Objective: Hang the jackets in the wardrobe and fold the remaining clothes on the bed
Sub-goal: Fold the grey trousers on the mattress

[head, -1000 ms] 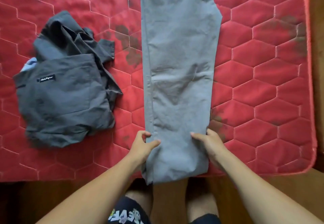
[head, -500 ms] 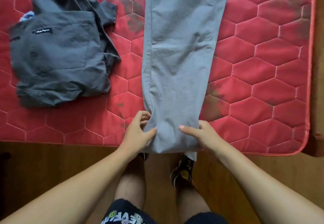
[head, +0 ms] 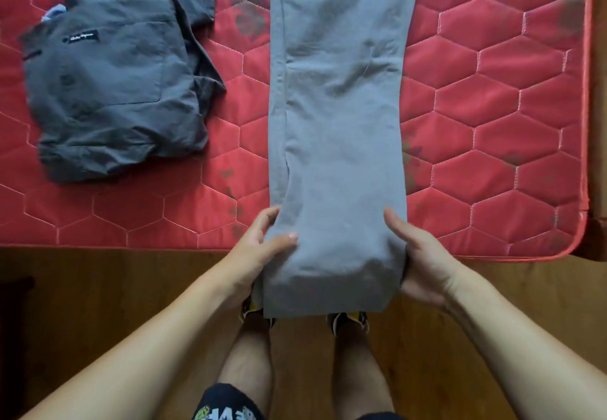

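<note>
Light grey trousers [head: 338,117] lie lengthwise down the middle of the red quilted mattress [head: 492,130], legs stacked, with the hem end hanging over the near edge. My left hand [head: 262,245] grips the left side of the hem end, thumb on top of the cloth. My right hand [head: 417,255] holds the right side, fingers tucked under the fabric. A dark grey garment [head: 111,91] with a small black label lies roughly folded on the mattress to the left.
The mattress's near edge runs across the view, with wooden floor [head: 98,304] below it. My legs and shoes [head: 348,321] stand under the hanging hem. A wooden bed frame [head: 599,124] shows at the far right.
Both hands have slid down toward the hem end and lifted it off the mattress edge. My right hand has shifted from resting on top to gripping the side.
</note>
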